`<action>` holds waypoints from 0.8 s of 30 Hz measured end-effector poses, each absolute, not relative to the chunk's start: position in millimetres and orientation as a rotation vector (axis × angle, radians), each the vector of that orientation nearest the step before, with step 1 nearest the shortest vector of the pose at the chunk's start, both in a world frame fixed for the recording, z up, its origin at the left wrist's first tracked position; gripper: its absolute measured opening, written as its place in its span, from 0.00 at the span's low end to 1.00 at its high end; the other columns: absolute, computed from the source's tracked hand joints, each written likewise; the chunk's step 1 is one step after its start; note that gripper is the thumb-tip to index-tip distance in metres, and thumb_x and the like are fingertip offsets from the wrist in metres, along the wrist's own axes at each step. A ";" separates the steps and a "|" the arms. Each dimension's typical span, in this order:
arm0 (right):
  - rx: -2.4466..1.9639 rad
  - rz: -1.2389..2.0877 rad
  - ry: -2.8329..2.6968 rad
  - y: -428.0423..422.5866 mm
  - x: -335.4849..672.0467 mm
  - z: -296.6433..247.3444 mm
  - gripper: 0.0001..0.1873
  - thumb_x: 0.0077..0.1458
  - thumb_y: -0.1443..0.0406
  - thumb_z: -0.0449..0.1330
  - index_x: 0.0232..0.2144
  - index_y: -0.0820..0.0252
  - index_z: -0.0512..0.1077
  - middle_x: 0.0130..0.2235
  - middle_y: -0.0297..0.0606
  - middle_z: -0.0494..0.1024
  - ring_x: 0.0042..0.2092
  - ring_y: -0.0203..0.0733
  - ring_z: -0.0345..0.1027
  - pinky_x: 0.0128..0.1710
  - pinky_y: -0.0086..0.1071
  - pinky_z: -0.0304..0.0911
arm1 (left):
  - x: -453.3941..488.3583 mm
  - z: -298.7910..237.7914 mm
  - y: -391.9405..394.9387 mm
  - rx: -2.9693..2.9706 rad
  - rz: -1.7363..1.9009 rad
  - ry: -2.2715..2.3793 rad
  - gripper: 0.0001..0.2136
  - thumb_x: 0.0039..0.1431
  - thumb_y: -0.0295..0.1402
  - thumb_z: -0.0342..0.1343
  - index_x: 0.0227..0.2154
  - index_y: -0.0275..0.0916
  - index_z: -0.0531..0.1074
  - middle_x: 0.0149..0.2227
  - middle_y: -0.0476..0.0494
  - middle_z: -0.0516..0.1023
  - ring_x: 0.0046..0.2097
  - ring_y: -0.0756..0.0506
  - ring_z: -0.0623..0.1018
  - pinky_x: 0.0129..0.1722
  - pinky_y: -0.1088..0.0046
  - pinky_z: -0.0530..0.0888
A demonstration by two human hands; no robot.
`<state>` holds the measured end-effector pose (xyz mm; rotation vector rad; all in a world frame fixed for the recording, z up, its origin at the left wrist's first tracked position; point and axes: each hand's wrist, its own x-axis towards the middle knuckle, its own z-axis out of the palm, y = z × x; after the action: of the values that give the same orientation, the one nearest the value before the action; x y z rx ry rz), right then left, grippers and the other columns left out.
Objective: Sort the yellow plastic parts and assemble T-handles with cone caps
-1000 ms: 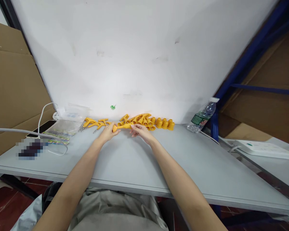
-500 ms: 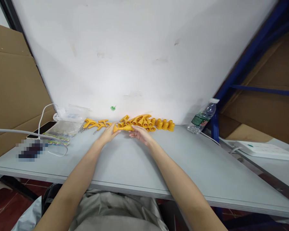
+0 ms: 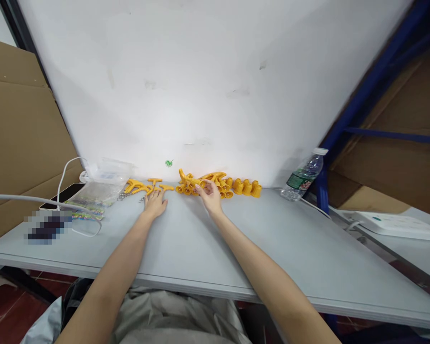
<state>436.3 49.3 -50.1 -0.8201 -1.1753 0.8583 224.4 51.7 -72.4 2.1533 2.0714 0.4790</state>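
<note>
My right hand (image 3: 211, 198) is closed on a yellow corkscrew (image 3: 199, 183), a bell-shaped body with a handle, held at the edge of a pile of similar yellow corkscrews (image 3: 218, 182). Metal tips show inside several of their open ends. To the left, my left hand (image 3: 155, 204) lies palm down with fingers stretched, its fingertips among yellow T-shaped handles with metal spirals (image 3: 135, 185). Those fingertips partly cover the handles, and no grip on any of them shows. Several yellow bell-shaped caps (image 3: 247, 187) stand in rows right of the pile.
A plastic water bottle (image 3: 304, 174) leans by the blue frame (image 3: 320, 186) at the right. Clear plastic bags (image 3: 102, 188), a phone (image 3: 62, 196) and a white cable (image 3: 59, 179) lie at the left. A white panel (image 3: 208, 105) rises behind the grey table (image 3: 197, 253). A power strip (image 3: 397, 225) lies far right.
My hands have moved apart. The corkscrew that both held has gone to the pile in my right hand, while my left hand has let go and shifted left to the T-shaped handles.
</note>
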 end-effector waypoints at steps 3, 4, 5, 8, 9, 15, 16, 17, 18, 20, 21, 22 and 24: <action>-0.851 0.740 -1.318 56.0 428.8 -50.4 0.28 0.47 0.49 0.64 0.45 0.55 0.64 0.49 0.43 0.74 0.41 0.44 0.74 0.45 0.42 0.70 | 223.7 -74.1 53.3 2.135 0.439 2.068 0.26 0.65 0.37 0.41 0.65 0.42 0.55 0.67 0.38 0.57 0.68 0.40 0.56 0.67 0.48 0.46; -0.874 0.703 -1.379 59.5 425.9 -50.6 0.26 0.49 0.50 0.63 0.46 0.55 0.64 0.50 0.43 0.73 0.42 0.43 0.74 0.46 0.41 0.69 | 223.9 -74.3 53.6 2.131 0.445 2.070 0.26 0.65 0.37 0.41 0.65 0.41 0.55 0.67 0.37 0.57 0.68 0.40 0.56 0.67 0.48 0.46; -0.897 0.659 -1.448 63.6 422.5 -50.9 0.24 0.52 0.52 0.61 0.47 0.55 0.64 0.51 0.44 0.73 0.43 0.43 0.73 0.47 0.41 0.69 | 224.2 -74.5 53.7 2.126 0.453 2.073 0.26 0.65 0.37 0.41 0.65 0.41 0.55 0.67 0.37 0.57 0.68 0.40 0.56 0.67 0.49 0.46; -0.958 0.460 -1.690 78.3 409.2 -51.0 0.19 0.56 0.60 0.56 0.50 0.57 0.64 0.54 0.47 0.72 0.52 0.46 0.69 0.53 0.43 0.63 | 225.4 -75.5 53.7 2.106 0.488 2.081 0.26 0.65 0.36 0.41 0.65 0.38 0.55 0.67 0.35 0.57 0.68 0.39 0.57 0.67 0.48 0.45; -0.983 0.385 -1.775 83.3 403.9 -50.6 0.19 0.56 0.63 0.54 0.51 0.58 0.64 0.55 0.48 0.72 0.54 0.48 0.67 0.55 0.44 0.61 | 225.8 -76.0 53.7 2.102 0.504 2.085 0.26 0.65 0.36 0.41 0.65 0.38 0.55 0.67 0.34 0.58 0.68 0.39 0.57 0.67 0.48 0.45; -1.217 0.033 -2.247 98.4 373.2 -45.2 0.25 0.57 0.75 0.44 0.56 0.62 0.63 0.58 0.49 0.69 0.56 0.50 0.65 0.57 0.45 0.56 | 226.9 -78.7 53.8 2.114 0.533 2.098 0.26 0.65 0.37 0.41 0.65 0.36 0.56 0.67 0.31 0.57 0.68 0.38 0.57 0.66 0.47 0.46; -1.252 -0.036 -2.325 98.0 369.1 -45.0 0.25 0.58 0.76 0.43 0.56 0.62 0.64 0.59 0.49 0.69 0.56 0.50 0.65 0.57 0.45 0.54 | 227.0 -78.6 53.6 2.113 0.525 2.099 0.27 0.65 0.37 0.40 0.65 0.35 0.56 0.67 0.31 0.57 0.68 0.38 0.56 0.67 0.48 0.46; -1.286 -0.104 -2.400 97.2 365.4 -45.2 0.25 0.59 0.76 0.42 0.55 0.62 0.65 0.60 0.49 0.68 0.55 0.50 0.66 0.58 0.45 0.53 | 227.2 -78.3 53.4 2.112 0.518 2.098 0.27 0.65 0.37 0.40 0.65 0.34 0.56 0.67 0.31 0.57 0.68 0.38 0.56 0.67 0.49 0.45; -1.319 -0.166 -2.466 96.0 361.9 -45.9 0.24 0.60 0.75 0.41 0.55 0.62 0.65 0.60 0.50 0.67 0.54 0.50 0.67 0.58 0.45 0.52 | 227.3 -77.9 53.1 2.111 0.513 2.097 0.27 0.65 0.37 0.40 0.65 0.33 0.55 0.67 0.31 0.57 0.68 0.38 0.55 0.67 0.49 0.45; -1.396 -0.267 -2.548 93.3 355.6 -48.0 0.23 0.62 0.73 0.41 0.53 0.64 0.67 0.60 0.54 0.67 0.53 0.52 0.68 0.56 0.45 0.53 | 227.7 -76.8 52.3 2.108 0.510 2.096 0.27 0.65 0.37 0.40 0.65 0.33 0.55 0.67 0.31 0.57 0.69 0.38 0.55 0.67 0.49 0.46; -1.434 -0.303 -2.564 92.1 352.9 -49.2 0.22 0.63 0.73 0.41 0.53 0.65 0.68 0.59 0.56 0.67 0.53 0.53 0.68 0.54 0.45 0.54 | 228.0 -76.1 51.8 2.106 0.509 2.097 0.27 0.65 0.37 0.40 0.65 0.34 0.55 0.67 0.31 0.57 0.69 0.38 0.55 0.67 0.49 0.46; -1.467 -0.329 -2.565 91.1 350.6 -50.1 0.22 0.63 0.72 0.41 0.52 0.66 0.68 0.58 0.58 0.68 0.53 0.54 0.68 0.53 0.45 0.55 | 228.2 -75.4 51.4 2.103 0.507 2.099 0.27 0.65 0.37 0.40 0.65 0.34 0.55 0.67 0.31 0.56 0.68 0.38 0.55 0.67 0.49 0.46; -1.512 -0.353 -2.552 89.6 347.0 -50.9 0.21 0.62 0.72 0.42 0.52 0.67 0.69 0.56 0.60 0.69 0.53 0.55 0.67 0.51 0.45 0.55 | 228.7 -74.3 50.6 2.092 0.499 2.102 0.27 0.65 0.36 0.40 0.65 0.34 0.55 0.67 0.31 0.56 0.68 0.38 0.56 0.67 0.49 0.47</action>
<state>347.0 89.6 -50.9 -1.5122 -2.5521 -0.3532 228.7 50.6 -74.3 2.0918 2.1024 0.4988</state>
